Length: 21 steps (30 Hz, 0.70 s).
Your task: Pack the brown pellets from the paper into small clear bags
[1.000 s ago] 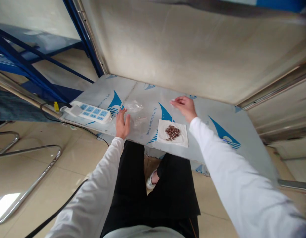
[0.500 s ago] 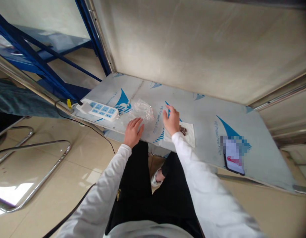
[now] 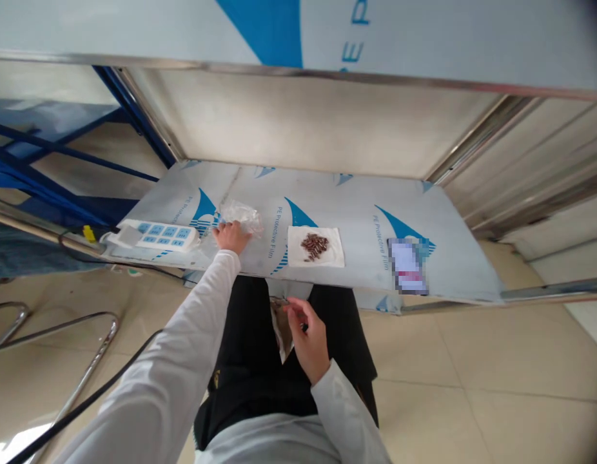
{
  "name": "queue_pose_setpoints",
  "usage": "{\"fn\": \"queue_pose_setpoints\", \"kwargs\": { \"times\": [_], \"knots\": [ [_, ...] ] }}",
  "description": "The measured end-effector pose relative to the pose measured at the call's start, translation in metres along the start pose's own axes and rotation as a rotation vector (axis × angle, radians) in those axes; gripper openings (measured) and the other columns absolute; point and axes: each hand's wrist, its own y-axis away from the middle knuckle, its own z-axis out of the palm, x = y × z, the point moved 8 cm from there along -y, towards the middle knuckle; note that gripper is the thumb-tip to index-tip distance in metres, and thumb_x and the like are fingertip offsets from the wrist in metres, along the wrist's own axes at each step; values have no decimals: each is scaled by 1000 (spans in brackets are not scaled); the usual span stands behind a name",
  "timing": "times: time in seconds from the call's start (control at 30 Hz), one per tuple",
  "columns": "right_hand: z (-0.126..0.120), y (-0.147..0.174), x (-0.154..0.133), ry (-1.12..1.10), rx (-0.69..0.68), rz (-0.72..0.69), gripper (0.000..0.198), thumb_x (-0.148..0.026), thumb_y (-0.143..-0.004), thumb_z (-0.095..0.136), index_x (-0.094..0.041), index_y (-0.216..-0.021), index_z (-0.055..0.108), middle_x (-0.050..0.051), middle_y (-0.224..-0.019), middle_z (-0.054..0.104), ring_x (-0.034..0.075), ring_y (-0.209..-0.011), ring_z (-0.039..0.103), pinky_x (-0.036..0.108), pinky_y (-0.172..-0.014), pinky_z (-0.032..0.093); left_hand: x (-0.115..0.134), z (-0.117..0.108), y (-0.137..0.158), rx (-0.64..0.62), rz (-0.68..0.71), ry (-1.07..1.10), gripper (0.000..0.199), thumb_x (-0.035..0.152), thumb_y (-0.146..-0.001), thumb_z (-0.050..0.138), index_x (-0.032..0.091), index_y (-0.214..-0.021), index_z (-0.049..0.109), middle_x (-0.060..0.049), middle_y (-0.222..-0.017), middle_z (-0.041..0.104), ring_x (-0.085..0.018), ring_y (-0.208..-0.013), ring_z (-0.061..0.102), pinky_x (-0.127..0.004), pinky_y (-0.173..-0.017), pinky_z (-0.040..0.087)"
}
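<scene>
My left hand (image 3: 232,238) rests palm down at the edge of a crumpled clear plastic bag (image 3: 245,216), fingers apart and touching it. Over my lap, in front of the table's edge, my right hand (image 3: 309,340) is raised with thumb and fingertips pinched together. Whatever the pinch may contain is too small to make out. A loose pile of small dark-brown, elongated pieces (image 3: 314,247) lies on a square white sheet (image 3: 334,254) on the table, just beyond the right hand. Their exact kind is unclear.
A white power strip (image 3: 167,236) with blue sockets sits left on the film-covered table (image 3: 361,280). A phone (image 3: 407,265), partly blurred out, lies on the right. An upper shelf (image 3: 182,32) overhangs the back. A metal-framed chair (image 3: 105,335) stands at lower left.
My right hand has drawn back from beside the white sheet to above my lap, uncovering the brown pieces. My left hand has moved onto the plastic bag. The view has shifted.
</scene>
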Motion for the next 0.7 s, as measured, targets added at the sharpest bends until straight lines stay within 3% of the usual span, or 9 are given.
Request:
{"fn": "queue_pose_setpoints", "kwargs": {
  "times": [0.17, 0.33, 0.43, 0.53, 0.7],
  "knots": [
    [-13, -4, 4, 2, 49, 15, 24, -29, -89, 51, -18, -106, 64, 7, -90, 73, 18, -82, 69, 28, -72, 53, 3, 6, -7, -54, -10, -30, 37, 33, -78, 56, 15, -110, 62, -18, -100, 70, -36, -108, 58, -49, -97, 30],
    [-9, -2, 13, -4, 8, 11, 21, -25, -88, 53, -19, -102, 67, 5, -90, 74, 18, -82, 69, 29, -73, 53, 4, 18, -1, -74, -7, -26, 47, 46, -86, 44, 16, -119, 58, -20, -113, 66, -38, -108, 59, -50, -94, 33],
    [-7, -2, 15, -16, -11, 14, 20, -23, -87, 53, -19, -100, 67, 5, -88, 74, 18, -81, 69, 28, -73, 53, 5, 19, 1, -73, -17, -11, 50, 49, -84, 47, 15, -118, 57, -21, -115, 65, -38, -108, 59, -50, -93, 34],
    [-5, -1, 15, -19, -40, 25, 20, -23, -87, 52, -18, -99, 68, 5, -87, 74, 18, -80, 69, 28, -73, 53, 6, 12, -2, -55, -31, -1, 48, 46, -79, 55, 12, -112, 58, -20, -106, 68, -36, -102, 62, -47, -92, 34],
    [0, 2, 14, 7, -76, 21, 20, -23, -87, 53, -18, -99, 69, 5, -86, 74, 18, -77, 69, 28, -71, 54, 20, -18, 3, 15, 28, -5, 26, 36, -81, 55, 16, -95, 65, -15, -102, 69, -33, -101, 61, -45, -93, 30]
  ]
}}
